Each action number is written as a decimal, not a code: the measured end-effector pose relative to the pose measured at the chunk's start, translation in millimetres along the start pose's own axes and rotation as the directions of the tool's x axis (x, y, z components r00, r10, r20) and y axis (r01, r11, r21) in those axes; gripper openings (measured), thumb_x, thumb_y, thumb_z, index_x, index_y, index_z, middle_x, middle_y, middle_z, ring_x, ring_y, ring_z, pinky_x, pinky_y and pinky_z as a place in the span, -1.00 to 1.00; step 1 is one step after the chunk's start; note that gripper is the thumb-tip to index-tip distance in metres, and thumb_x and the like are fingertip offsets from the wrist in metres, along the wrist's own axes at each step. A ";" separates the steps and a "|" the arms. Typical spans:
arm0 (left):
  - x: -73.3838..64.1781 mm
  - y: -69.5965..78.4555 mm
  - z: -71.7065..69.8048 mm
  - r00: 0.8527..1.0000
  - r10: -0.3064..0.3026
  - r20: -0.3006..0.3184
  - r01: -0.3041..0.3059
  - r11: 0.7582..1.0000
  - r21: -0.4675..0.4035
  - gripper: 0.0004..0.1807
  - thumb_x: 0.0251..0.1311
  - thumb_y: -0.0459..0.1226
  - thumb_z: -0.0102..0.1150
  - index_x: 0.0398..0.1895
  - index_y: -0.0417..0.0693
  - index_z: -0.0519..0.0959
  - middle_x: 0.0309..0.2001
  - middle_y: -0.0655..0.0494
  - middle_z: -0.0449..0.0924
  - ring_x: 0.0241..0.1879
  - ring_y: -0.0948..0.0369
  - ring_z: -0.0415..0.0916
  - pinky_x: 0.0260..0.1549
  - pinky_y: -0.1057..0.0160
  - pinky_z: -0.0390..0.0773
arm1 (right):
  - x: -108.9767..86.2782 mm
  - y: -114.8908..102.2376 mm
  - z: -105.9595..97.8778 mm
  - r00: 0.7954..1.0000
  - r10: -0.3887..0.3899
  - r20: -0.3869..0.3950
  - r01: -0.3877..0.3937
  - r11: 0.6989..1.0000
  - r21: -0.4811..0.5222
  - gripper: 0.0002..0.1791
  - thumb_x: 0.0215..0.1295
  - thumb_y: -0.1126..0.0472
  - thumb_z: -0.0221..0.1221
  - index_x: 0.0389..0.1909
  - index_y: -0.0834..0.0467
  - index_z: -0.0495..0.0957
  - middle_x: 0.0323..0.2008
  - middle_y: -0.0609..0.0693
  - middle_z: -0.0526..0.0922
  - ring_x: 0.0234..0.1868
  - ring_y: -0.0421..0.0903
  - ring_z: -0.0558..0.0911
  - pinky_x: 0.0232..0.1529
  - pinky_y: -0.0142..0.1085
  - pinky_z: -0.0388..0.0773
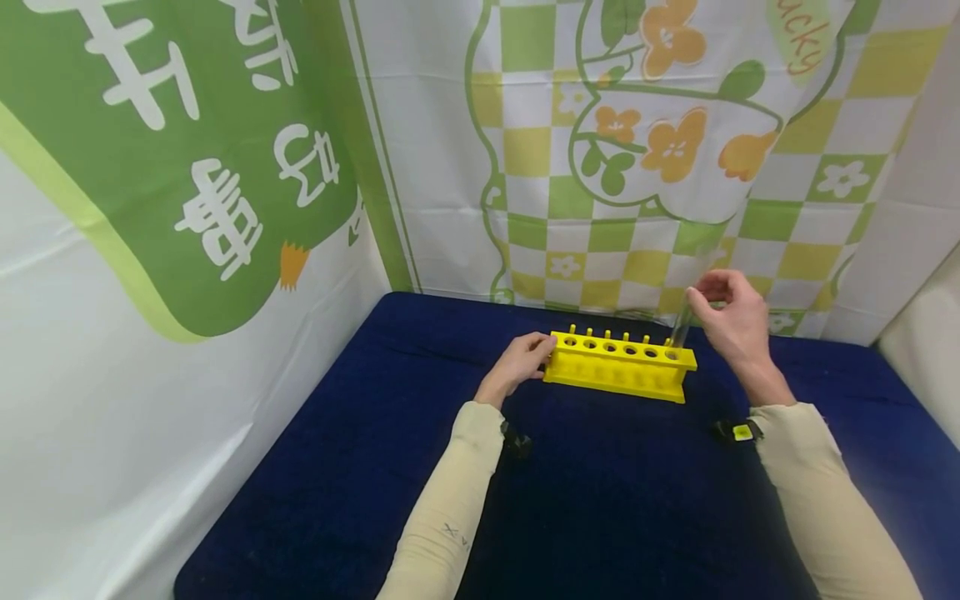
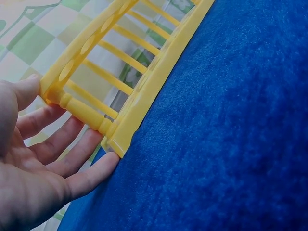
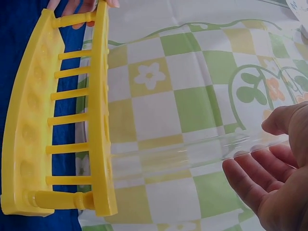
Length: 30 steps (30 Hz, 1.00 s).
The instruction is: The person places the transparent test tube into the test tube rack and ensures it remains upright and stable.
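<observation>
A yellow test tube rack point(image 1: 615, 377) with a row of holes and upright pegs stands on the dark blue cloth. My left hand point(image 1: 517, 364) grips its left end; in the left wrist view the thumb is at the top plate and the fingers point(image 2: 91, 144) lie about the end post. My right hand point(image 1: 737, 325) pinches a clear glass test tube point(image 1: 682, 327) above the right end of the rack. The tube is nearly upright, its lower end right at the rightmost hole. In the right wrist view the transparent tube point(image 3: 183, 154) runs from the top plate to the fingers.
The dark blue cloth point(image 1: 360, 467) covers the table. Behind the rack hangs a checked green and yellow curtain point(image 1: 570, 192), close to the table's back edge. A white and green sheet point(image 1: 135, 400) hangs along the left side.
</observation>
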<state>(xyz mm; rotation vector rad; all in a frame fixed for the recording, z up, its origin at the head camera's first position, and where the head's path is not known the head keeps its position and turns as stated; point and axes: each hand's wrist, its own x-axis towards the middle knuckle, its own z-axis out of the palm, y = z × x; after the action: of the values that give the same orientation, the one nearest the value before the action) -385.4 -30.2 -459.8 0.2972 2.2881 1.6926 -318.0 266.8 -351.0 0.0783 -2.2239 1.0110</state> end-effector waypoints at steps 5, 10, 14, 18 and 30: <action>1.2 -1.6 0.2 1.000 -0.004 0.002 0.004 1.000 -0.002 -0.50 0.40 0.13 -0.03 0.23 0.08 0.50 0.11 0.06 0.54 0.11 0.10 0.52 0.09 0.06 0.62 | -2.7 3.3 1.9 1.000 -0.008 0.002 0.008 1.000 0.012 -0.67 0.34 0.14 0.20 -0.01 0.28 0.50 -0.21 0.15 0.62 -0.35 -0.63 0.38 -0.31 -0.72 0.33; 1.3 -1.7 0.3 1.000 -0.007 0.001 0.007 1.000 -0.004 -0.49 0.39 0.13 -0.02 0.23 0.08 0.50 0.13 0.06 0.53 0.13 0.10 0.52 0.10 0.05 0.62 | -4.5 5.3 3.2 1.000 -0.028 -0.004 0.028 0.999 0.028 -0.69 0.31 0.17 0.22 -0.04 0.29 0.51 -0.25 0.10 0.61 -0.36 -0.63 0.40 -0.32 -0.73 0.34; 1.2 -0.9 0.3 1.000 -0.006 -0.002 0.006 1.000 -0.005 -0.49 0.38 0.14 -0.01 0.22 0.08 0.50 0.12 0.06 0.54 0.13 0.10 0.52 0.10 0.05 0.62 | -6.0 5.8 3.8 0.999 -0.035 -0.006 0.035 0.999 0.032 -0.68 0.29 0.18 0.23 -0.05 0.30 0.52 -0.28 0.04 0.61 -0.37 -0.63 0.41 -0.33 -0.74 0.35; 0.3 0.3 0.2 1.000 -0.009 -0.003 0.009 1.000 -0.004 -0.50 0.39 0.13 -0.02 0.22 0.08 0.50 0.11 0.06 0.54 0.12 0.10 0.52 0.09 0.05 0.62 | -7.5 7.3 3.8 0.999 -0.034 0.000 0.034 0.999 0.027 -0.68 0.29 0.19 0.23 -0.04 0.30 0.52 -0.27 0.06 0.62 -0.37 -0.63 0.41 -0.32 -0.73 0.35; -0.3 0.0 0.9 1.000 0.000 -0.012 0.000 1.000 0.010 -0.49 0.39 0.14 -0.03 0.22 0.09 0.50 0.12 0.06 0.54 0.12 0.09 0.53 0.09 0.05 0.62 | -13.3 13.3 4.0 0.999 -0.012 0.036 0.013 1.000 -0.010 -0.64 0.33 0.14 0.20 0.01 0.30 0.48 -0.18 0.18 0.64 -0.33 -0.63 0.37 -0.28 -0.71 0.34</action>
<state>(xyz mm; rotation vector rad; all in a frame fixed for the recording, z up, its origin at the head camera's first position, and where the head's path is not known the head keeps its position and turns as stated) -384.8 -29.5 -460.0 0.2897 2.3056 1.6884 -314.3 270.5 -369.5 0.1065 -2.2579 0.9991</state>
